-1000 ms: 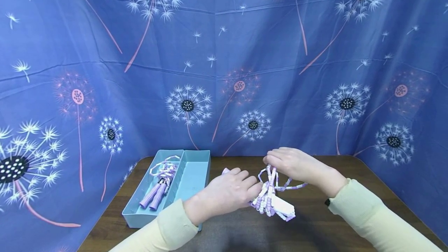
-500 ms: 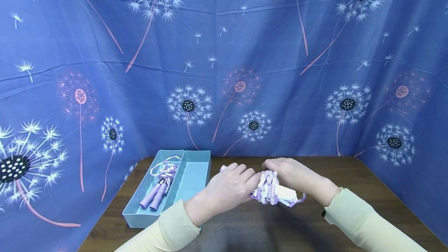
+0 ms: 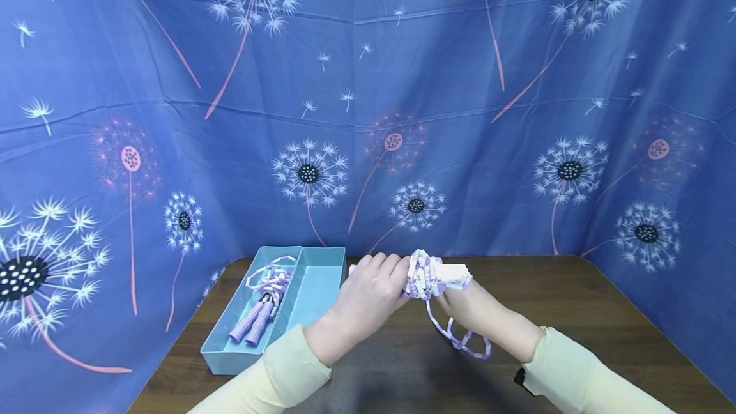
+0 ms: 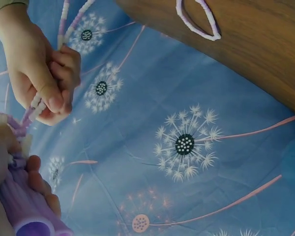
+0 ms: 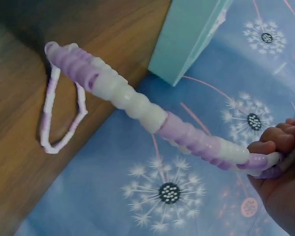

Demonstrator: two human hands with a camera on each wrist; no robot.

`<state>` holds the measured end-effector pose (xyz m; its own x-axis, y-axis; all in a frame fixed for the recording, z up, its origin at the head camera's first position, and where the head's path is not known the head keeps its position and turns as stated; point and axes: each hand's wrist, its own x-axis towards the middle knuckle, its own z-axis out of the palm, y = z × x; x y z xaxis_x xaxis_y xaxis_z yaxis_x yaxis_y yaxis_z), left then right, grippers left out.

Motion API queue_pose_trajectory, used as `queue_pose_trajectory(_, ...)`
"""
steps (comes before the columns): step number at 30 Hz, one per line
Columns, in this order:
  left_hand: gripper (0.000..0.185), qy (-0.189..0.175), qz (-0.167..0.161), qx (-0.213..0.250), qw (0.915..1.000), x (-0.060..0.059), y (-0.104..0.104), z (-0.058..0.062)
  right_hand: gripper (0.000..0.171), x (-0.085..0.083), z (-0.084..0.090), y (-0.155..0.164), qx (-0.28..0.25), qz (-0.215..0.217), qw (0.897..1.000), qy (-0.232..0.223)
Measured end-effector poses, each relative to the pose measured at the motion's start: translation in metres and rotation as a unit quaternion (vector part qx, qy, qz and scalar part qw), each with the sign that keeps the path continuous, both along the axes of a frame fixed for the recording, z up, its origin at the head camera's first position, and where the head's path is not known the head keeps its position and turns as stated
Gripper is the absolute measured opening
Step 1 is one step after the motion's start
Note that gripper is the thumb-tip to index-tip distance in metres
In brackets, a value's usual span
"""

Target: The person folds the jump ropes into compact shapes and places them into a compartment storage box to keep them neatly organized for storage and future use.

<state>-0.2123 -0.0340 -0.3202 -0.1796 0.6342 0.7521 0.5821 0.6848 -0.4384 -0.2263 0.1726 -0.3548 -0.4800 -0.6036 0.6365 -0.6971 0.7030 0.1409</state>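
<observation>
My left hand (image 3: 374, 286) grips the purple handles (image 4: 27, 206) of a beaded jump rope, their hollow ends showing below its fingers in the left wrist view. Purple and white beaded rope (image 3: 424, 275) is wound in a thick bundle beside this hand, with a white piece (image 3: 453, 273) sticking out to the right. Partly hidden behind the bundle in the head view, my right hand (image 4: 44, 73) pinches strands of the rope with curled fingers. From there a loose loop (image 3: 474, 351) hangs down over the table.
At the left of the brown table (image 3: 575, 312) stands a teal box (image 3: 313, 286) with two compartments. Its left compartment contains another purple and white beaded jump rope (image 3: 264, 302). A blue dandelion-print cloth (image 3: 489, 165) hangs behind and beside the table.
My right hand has moved down and behind the bundle, drawing the rope round. The bundle has risen and turned its white piece rightward, while the left hand keeps its grip, slightly higher.
</observation>
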Motion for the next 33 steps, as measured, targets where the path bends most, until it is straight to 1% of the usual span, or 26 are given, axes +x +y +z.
queue_pose_trajectory(2,0.044,-0.004,0.009,0.013,0.9999,0.000,0.001,0.000,0.025,0.000,-0.001,-0.005,-0.056,0.002,0.998,-0.043)
queue_pose_trajectory(4,0.043,-0.006,0.022,0.023,0.9995,0.000,0.002,0.000,0.023,-0.001,-0.002,-0.008,-0.080,0.000,0.995,-0.060)
queue_pose_trajectory(6,0.042,-0.002,0.034,0.028,0.9991,0.000,0.003,-0.001,0.018,-0.001,-0.003,-0.010,-0.087,-0.004,0.993,-0.073)
queue_pose_trajectory(8,0.045,0.006,0.043,0.027,0.9987,-0.002,0.003,-0.003,0.012,0.000,-0.005,-0.012,-0.085,-0.016,0.993,-0.081)
queue_pose_trajectory(9,0.046,0.011,0.048,0.026,0.9984,-0.003,0.003,-0.004,0.005,0.001,-0.006,-0.012,-0.082,-0.022,0.993,-0.088)
queue_pose_trajectory(11,0.046,0.019,0.061,0.026,0.9976,-0.006,0.003,-0.005,0.012,0.002,-0.008,-0.013,-0.076,-0.024,0.991,-0.103)
queue_pose_trajectory(15,0.042,0.024,0.092,0.033,0.9949,-0.013,0.002,-0.007,0.024,0.006,-0.011,-0.016,-0.065,0.001,0.990,-0.127)
queue_pose_trajectory(17,0.040,0.022,0.101,0.033,0.9941,-0.017,0.001,-0.009,0.020,0.008,-0.012,-0.016,-0.061,0.008,0.989,-0.137)
queue_pose_trajectory(21,0.037,0.022,0.111,0.025,0.9932,-0.020,0.000,-0.014,0.020,0.011,-0.014,-0.017,-0.048,-0.014,0.985,-0.163)
queue_pose_trajectory(24,0.035,0.024,0.129,0.026,0.9910,-0.023,0.000,-0.017,0.020,0.013,-0.014,-0.017,-0.033,-0.027,0.987,-0.155)
queue_pose_trajectory(28,0.027,0.027,0.160,0.026,0.9865,-0.028,-0.001,-0.020,0.020,0.014,-0.012,-0.017,-0.023,-0.030,0.993,-0.108)
queue_pose_trajectory(33,0.009,0.016,0.176,0.027,0.9839,-0.031,-0.004,-0.022,0.022,0.017,-0.011,-0.017,-0.019,-0.026,0.997,-0.070)
